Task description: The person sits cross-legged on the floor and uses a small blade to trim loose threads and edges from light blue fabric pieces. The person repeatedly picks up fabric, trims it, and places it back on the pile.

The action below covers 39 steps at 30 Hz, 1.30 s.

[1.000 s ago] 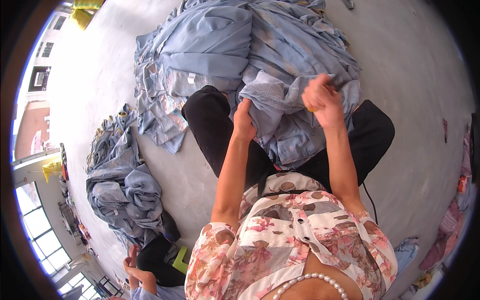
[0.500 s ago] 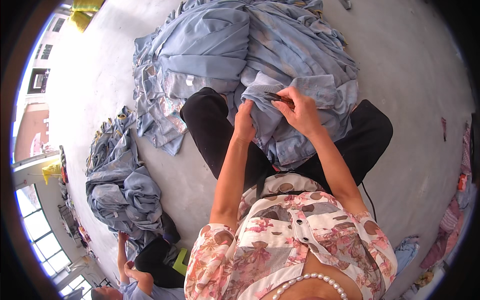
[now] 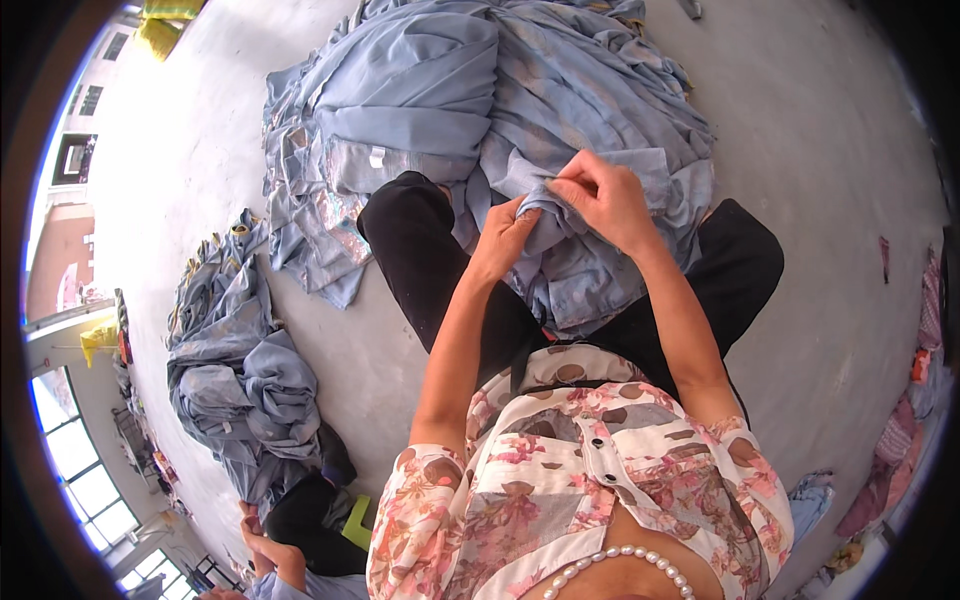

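A big heap of thin blue-grey cloth lies on the floor in front of me and spills between my knees. My left hand is closed on a bunched fold of this cloth, thumb pressed against the fingers. Close beside it on the right, my right hand is bent, its thumb and fingertips pinching the same fold. No dark tool shows in the right hand; the curled fingers hide its palm. Shiny patterned strips show along the heap's left side, and a small white tag sits on one panel.
A smaller heap of similar blue cloth lies to my left, with another person's legs and arm at its near end. Beside them is a lime-green object. Pink and blue cloths lie along the far right edge.
The slim dark tool in my right hand has gone out of sight. My left hand has moved slightly right and down, and both hands now meet on a bunched fold.
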Available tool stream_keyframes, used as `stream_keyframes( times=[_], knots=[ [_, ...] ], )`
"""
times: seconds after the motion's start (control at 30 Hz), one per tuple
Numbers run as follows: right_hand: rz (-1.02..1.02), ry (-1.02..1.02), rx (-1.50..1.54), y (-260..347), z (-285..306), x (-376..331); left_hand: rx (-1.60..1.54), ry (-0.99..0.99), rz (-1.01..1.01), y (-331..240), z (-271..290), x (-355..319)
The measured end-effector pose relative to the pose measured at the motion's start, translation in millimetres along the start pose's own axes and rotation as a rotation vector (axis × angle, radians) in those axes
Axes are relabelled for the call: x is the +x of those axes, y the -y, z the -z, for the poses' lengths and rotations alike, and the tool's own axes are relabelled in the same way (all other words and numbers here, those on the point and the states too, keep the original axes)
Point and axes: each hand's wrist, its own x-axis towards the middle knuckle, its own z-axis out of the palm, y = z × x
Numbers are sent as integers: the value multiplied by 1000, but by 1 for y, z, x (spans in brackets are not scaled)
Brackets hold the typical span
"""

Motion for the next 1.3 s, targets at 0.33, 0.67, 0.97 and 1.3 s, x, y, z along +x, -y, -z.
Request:
stream_keyframes(
  times=[0.33,0.67,0.97,1.3],
  knots=[
    [-35,15,41,-45,-11,-7,-191,-43,89,-15,1,18],
    [31,-565,417,-36,65,-16,579,-681,25,113,-5,24],
    [-112,-705,410,-110,91,-71,-189,-1081,2,142,50,19],
    [-299,-461,169,-114,78,-96,-1384,-269,-10,67,42,23]
  ],
)
